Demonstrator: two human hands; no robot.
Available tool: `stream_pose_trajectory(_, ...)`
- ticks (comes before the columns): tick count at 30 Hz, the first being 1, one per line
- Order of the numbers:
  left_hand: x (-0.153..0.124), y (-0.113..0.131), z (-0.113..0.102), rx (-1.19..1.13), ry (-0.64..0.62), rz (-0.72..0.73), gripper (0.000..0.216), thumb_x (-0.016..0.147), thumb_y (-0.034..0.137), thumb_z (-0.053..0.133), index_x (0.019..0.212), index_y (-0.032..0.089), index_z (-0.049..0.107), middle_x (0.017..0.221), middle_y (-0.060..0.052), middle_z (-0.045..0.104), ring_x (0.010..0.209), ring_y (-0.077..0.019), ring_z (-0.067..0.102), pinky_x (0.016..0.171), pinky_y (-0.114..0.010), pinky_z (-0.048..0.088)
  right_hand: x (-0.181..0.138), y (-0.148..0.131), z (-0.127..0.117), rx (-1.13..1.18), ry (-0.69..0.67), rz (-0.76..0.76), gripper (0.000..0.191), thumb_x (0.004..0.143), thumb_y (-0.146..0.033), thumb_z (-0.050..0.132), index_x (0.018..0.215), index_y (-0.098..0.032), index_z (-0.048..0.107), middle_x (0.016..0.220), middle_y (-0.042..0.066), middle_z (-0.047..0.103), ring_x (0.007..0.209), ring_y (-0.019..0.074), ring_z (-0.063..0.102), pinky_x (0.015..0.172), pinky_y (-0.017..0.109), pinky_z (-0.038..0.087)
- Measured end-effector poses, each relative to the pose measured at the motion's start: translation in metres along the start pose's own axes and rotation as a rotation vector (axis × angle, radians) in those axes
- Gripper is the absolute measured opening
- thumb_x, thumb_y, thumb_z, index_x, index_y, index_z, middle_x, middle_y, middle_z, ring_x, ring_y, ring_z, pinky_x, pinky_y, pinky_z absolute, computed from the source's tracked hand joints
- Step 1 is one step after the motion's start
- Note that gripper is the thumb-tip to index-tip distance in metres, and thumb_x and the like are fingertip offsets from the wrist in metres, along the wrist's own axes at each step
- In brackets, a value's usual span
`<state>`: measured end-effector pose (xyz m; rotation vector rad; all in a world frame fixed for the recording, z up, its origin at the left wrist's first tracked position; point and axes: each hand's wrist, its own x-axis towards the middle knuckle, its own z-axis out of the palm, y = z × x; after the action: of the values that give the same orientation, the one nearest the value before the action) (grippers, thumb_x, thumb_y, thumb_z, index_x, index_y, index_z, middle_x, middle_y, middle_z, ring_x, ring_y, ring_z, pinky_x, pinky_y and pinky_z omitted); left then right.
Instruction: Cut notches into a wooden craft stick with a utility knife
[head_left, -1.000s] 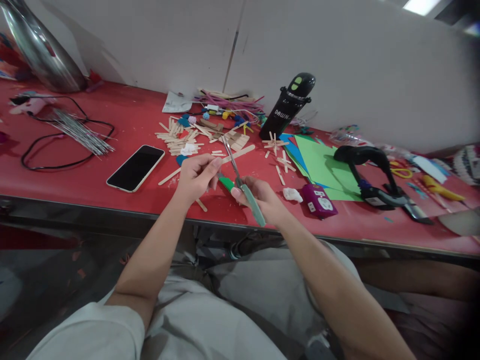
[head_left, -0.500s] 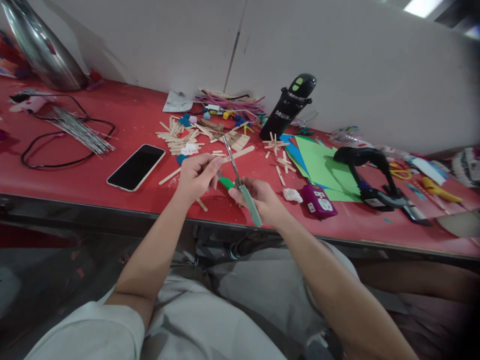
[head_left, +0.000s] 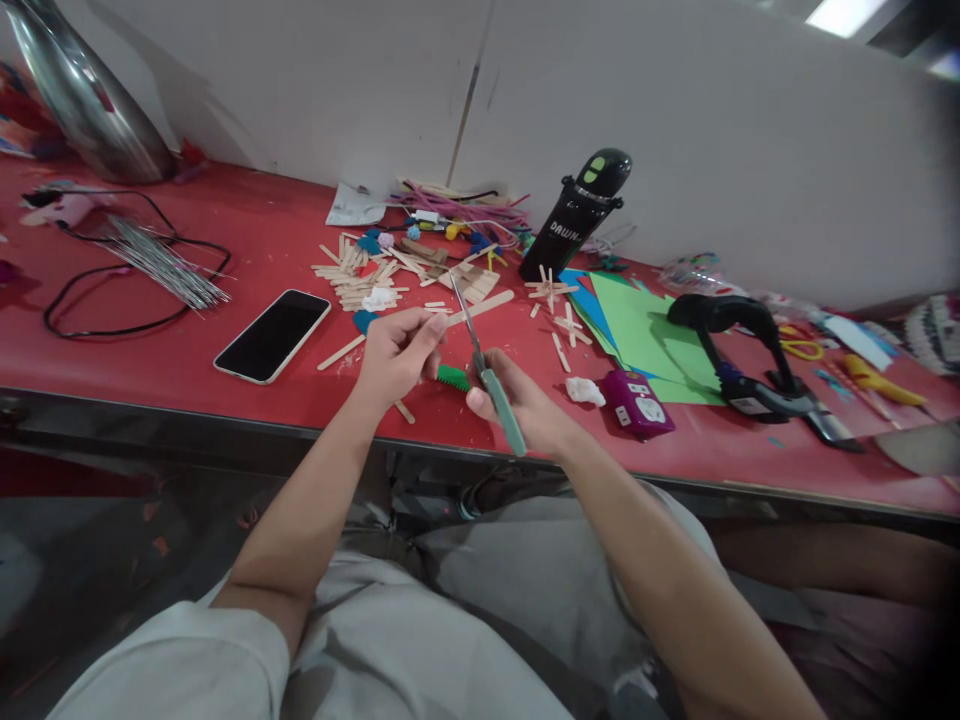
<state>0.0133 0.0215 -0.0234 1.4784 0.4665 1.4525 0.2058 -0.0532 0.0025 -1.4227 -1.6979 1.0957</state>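
My left hand (head_left: 401, 362) pinches one end of a wooden craft stick (head_left: 491, 304), which points away to the right. Scissors with a grey-green handle (head_left: 502, 410) are in my right hand (head_left: 521, 400), fingers wrapped about the grip. The narrow metal blades aim up and left and pass across the stick as seen from here; contact cannot be made out. Between my hands, close to the tabletop, shows a green toothed piece (head_left: 453, 377), partly hidden by fingers. Behind them lies a loose pile of craft sticks (head_left: 360, 275).
On the red table (head_left: 247, 250), a phone (head_left: 272, 336) lies left, near a bundle of thin wires (head_left: 161, 262). A black bottle (head_left: 574, 215) stands behind. To the right are green paper (head_left: 645, 330), a purple box (head_left: 637, 403) and a black curved device (head_left: 739, 350).
The scissors and my right hand have shifted slightly to the right. My left hand and the stick have moved a little right too, still held.
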Motion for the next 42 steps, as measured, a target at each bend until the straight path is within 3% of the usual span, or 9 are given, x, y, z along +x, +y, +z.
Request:
stream_pose_trajectory(6,0.003,-0.005,-0.003,-0.097,0.029,-0.044,0.058,0.093,0.074,0.086,0.072,0.022,0.071,0.045,0.004,0.061,0.031,-0.0068,0.045,0.032,-0.020,0.029,0.002,0.002,-0.001,-0.032,0.007,-0.013,0.078,0.071,-0.094,0.081,0.097,-0.026,0.053,0.087,-0.002,0.052,0.084,0.0207,0.051,0.079,0.037,0.047)
stream_pose_trajectory(15,0.009,-0.010,-0.008,-0.210,0.098,-0.059,0.054,0.092,0.071,0.087,0.075,0.023,0.070,0.044,0.006,0.055,0.032,-0.0065,0.042,0.033,-0.021,0.028,0.000,0.008,-0.011,-0.184,0.114,-0.039,0.066,0.076,-0.083,0.086,0.077,-0.026,0.053,0.074,-0.004,0.049,0.071,0.0166,0.044,0.068,0.034,0.037)
stream_pose_trajectory(22,0.008,-0.014,-0.007,-0.193,0.085,-0.051,0.054,0.090,0.074,0.088,0.079,0.024,0.072,0.045,0.006,0.057,0.033,-0.0070,0.044,0.033,-0.020,0.028,0.000,0.008,-0.023,-0.272,0.202,-0.064,0.070,0.072,-0.088,0.084,0.070,-0.026,0.051,0.069,-0.004,0.046,0.068,0.0159,0.040,0.066,0.035,0.034)
stream_pose_trajectory(28,0.009,-0.015,-0.008,-0.142,0.103,-0.017,0.055,0.090,0.075,0.088,0.080,0.024,0.073,0.046,0.006,0.058,0.034,-0.0065,0.045,0.034,-0.020,0.030,-0.004,0.006,-0.026,-0.299,0.208,-0.059,0.070,0.076,-0.089,0.081,0.069,-0.025,0.055,0.066,-0.004,0.046,0.066,0.0153,0.039,0.063,0.034,0.031)
stream_pose_trajectory(42,0.009,-0.014,-0.007,-0.090,0.121,-0.005,0.053,0.092,0.075,0.086,0.078,0.025,0.073,0.045,0.006,0.057,0.034,-0.0080,0.043,0.035,-0.024,0.027,-0.004,0.006,-0.028,-0.320,0.214,-0.070,0.077,0.074,-0.095,0.080,0.064,-0.025,0.049,0.063,-0.004,0.043,0.065,0.0150,0.036,0.060,0.033,0.031)
